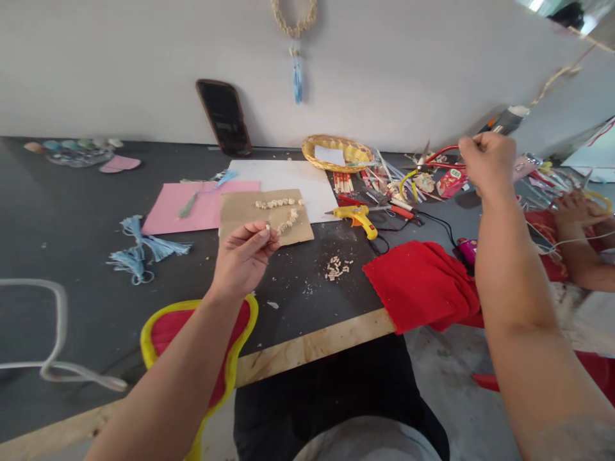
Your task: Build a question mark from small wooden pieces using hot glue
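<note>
- And here's the table (86, 224), dark on top, pale wood along its front edge.
- Big splash of red: the cloth (423, 282) lies on the front edge, right of centre, drooping over it.
- White paper (321, 198) sits toward the back edge, pink paper (187, 205) to its left, cardboard (300, 232) overlapping both.
- Right hand (487, 163) is way out toward the back edge on the right, fingers bent and grasping the red handles of the scissors (442, 164), blades over the clutter there!
- Left hand (245, 253) comes in from the front edge to the cardboard, thumb and forefinger pinching tight.
- The basket (307, 150) stands at the back edge, against the wall.
- Glue gun (354, 214), yellow, lies just right of the cardboard.
- Now the strand (275, 203): knobbly, bent on the cardboard, one end right beside the left fingertips; touching or not, I can't tell.
- Loose bits (337, 267) gather between glue gun and front edge.
- Tiniest of all, a pale bead (268, 226), between those left fingertips!
</note>
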A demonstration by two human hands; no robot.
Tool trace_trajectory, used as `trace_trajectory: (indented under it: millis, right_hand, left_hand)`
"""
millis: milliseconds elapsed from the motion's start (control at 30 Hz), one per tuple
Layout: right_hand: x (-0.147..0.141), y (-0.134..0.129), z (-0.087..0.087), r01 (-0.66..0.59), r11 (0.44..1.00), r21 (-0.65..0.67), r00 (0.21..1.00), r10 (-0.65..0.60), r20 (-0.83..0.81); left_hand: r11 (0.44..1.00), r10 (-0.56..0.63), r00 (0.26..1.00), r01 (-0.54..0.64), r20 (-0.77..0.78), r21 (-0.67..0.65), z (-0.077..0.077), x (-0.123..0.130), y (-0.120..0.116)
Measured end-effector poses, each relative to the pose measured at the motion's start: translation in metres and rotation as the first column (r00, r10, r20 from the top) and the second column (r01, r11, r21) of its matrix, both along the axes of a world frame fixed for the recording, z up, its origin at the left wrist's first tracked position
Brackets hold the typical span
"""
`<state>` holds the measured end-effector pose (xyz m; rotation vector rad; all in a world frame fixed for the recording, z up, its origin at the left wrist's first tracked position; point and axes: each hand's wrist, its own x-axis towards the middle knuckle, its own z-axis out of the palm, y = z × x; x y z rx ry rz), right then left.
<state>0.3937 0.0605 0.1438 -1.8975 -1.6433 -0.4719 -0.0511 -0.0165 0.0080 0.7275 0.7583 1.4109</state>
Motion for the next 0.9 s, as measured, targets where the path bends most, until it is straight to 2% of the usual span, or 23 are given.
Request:
trace_trajectory:
  millis: [67,167,367,500,700,900]
  right_hand:
    - [0.002,0.002,-0.003,0.113,0.993,0.042,0.993,-0.111,-0.042]
    - [-0.004,0.005,-0.014,0.181,0.983,0.020,0.983,-0.180,-0.042]
    - [-0.019,0.022,-0.070,0.231,0.971,-0.054,0.971,-0.234,-0.049]
    - [-0.030,0.029,-0.095,0.178,0.977,-0.115,0.977,-0.190,-0.098]
    - [-0.043,0.030,-0.105,0.091,0.970,-0.224,0.991,-0.110,-0.075]
    - [-0.039,0.027,-0.118,-0.007,0.939,-0.343,0.994,-0.030,-0.102]
  left_hand:
    - [1.000,0.001,1.000,-0.001,0.000,-0.002,0.000,0.000,0.000]
    - [1.000,-0.009,1.000,0.009,-0.009,-0.002,0.001,0.001,0.000]
    - [1.000,0.012,1.000,-0.011,-0.014,0.010,0.001,0.001,0.000]
    - [1.000,0.017,1.000,-0.017,-0.015,0.003,0.002,0.000,0.000]
    - [1.000,0.008,1.000,-0.008,-0.014,-0.004,0.001,0.001,0.001]
    - [1.000,0.019,1.000,-0.019,-0.013,-0.014,0.002,0.000,0.000]
